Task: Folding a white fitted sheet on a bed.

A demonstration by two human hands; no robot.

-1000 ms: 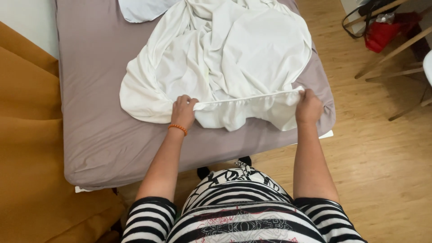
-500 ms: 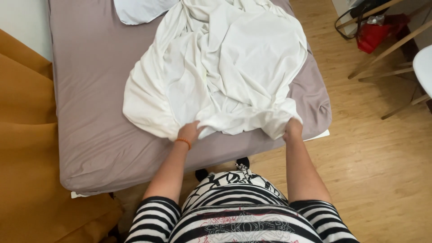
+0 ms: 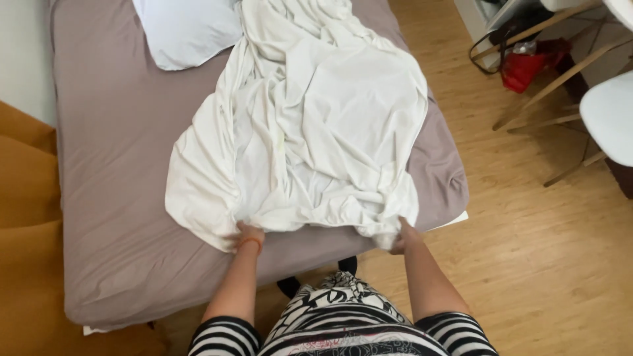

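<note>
— Where's the sheet?

— The white sheet lies crumpled on the bed, running from the near edge up past the pillow, which sits at the far left.

— And the hands?

— The left hand is at the sheet's near hem, fingers tucked under the cloth, so I cannot tell whether its grip is pressed together or spread. The right hand is at the near right corner, its grip pinching the sheet's edge.

— Anything else around?

— A white chair and a red bag stand on the wooden floor to the right.
</note>
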